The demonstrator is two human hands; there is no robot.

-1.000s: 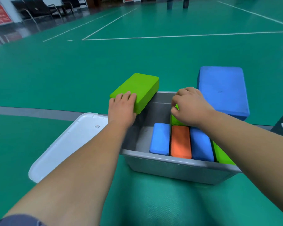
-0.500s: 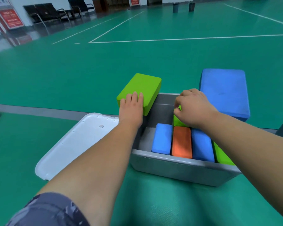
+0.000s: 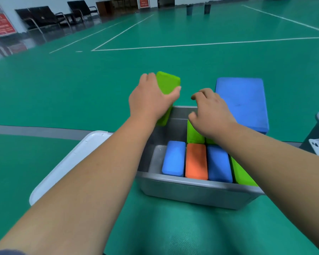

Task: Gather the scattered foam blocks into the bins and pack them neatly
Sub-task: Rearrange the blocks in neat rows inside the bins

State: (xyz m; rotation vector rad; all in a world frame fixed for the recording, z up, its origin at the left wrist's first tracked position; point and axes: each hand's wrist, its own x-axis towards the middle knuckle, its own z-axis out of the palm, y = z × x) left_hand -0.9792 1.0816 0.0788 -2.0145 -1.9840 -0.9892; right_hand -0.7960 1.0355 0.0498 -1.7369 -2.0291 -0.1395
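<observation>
Your left hand (image 3: 151, 97) clamps fingers and thumb round a tilted green block (image 3: 168, 82) over the far-left corner of the grey bin (image 3: 191, 195). Just right of it, your right hand (image 3: 211, 112) hovers with its fingers loosely curled on nothing, above an upright green slab (image 3: 194, 135). Nearer you stands a packed row of blocks (image 3: 196, 161).

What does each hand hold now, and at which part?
Left hand grips the raised green block by its long sides; right hand holds nothing.
</observation>
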